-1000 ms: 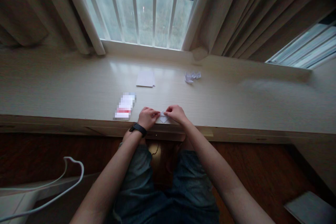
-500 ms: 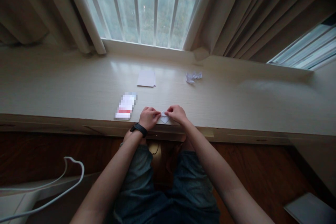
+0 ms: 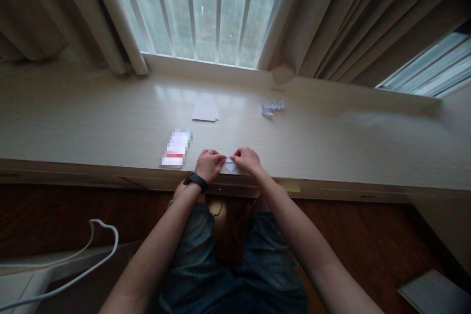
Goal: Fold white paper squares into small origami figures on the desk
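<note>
A small piece of folded white paper [image 3: 230, 167] lies at the front edge of the pale tabletop, one pointed corner toward me. My left hand [image 3: 209, 165], with a dark watch on its wrist, pinches the paper's left side between thumb and finger. On the other side my right hand [image 3: 247, 159] is closed on the paper's right part. The fingertips of both hands nearly meet and cover some of the folds. Left of my hands lies a phone-shaped item [image 3: 177, 148], its surface blurred into blocks.
Farther back rests a stack of white paper sheets [image 3: 205, 109]. Several small folded paper pieces [image 3: 271, 108] sit to its right. Beyond the pale tabletop [image 3: 349, 142] are a barred window and curtains [image 3: 324, 19]. A white cable [image 3: 116, 240] loops at lower left.
Both hands keep their grip on the folded paper, almost still. The right fingers have shifted very slightly along it. The view has drifted a little.
</note>
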The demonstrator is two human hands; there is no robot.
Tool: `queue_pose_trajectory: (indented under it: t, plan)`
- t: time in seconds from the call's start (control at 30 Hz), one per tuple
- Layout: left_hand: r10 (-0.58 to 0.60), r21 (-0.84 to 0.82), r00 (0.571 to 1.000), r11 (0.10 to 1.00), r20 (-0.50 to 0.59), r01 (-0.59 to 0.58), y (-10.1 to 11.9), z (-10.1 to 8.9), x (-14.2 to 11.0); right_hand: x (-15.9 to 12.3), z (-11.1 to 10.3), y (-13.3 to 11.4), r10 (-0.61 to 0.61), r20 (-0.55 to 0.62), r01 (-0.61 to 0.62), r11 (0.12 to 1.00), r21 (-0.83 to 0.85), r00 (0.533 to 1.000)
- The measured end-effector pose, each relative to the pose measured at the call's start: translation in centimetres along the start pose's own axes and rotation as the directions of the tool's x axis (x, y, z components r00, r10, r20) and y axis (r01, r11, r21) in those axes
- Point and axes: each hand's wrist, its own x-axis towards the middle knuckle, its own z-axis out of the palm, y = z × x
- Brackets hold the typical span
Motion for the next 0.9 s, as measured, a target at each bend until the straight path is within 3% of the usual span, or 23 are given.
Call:
queue_pose_trajectory:
  t: [0.33, 0.57, 0.9]
  plan:
    - [0.026, 0.008, 1.0, 1.0, -0.008, -0.026, -0.1, 0.3, -0.1, -0.7, 0.5, -0.6, -0.008, -0.043, 0.004, 0.996, -0.087, 0.999]
    - [0.12, 0.053, 0.992, 0.991, 0.03, -0.122, -0.2, 0.4, -0.2, -0.6, 0.3, -0.7, 0.023, -0.024, -0.025, 0.995, -0.097, 0.999]
    - [0.183, 0.215, 0.972, 0.953, 0.149, -0.213, 3.4, -1.8, -2.3, -1.2, 0.9, -0.5, -0.017, -0.111, 0.009, 0.997, -0.073, 0.994]
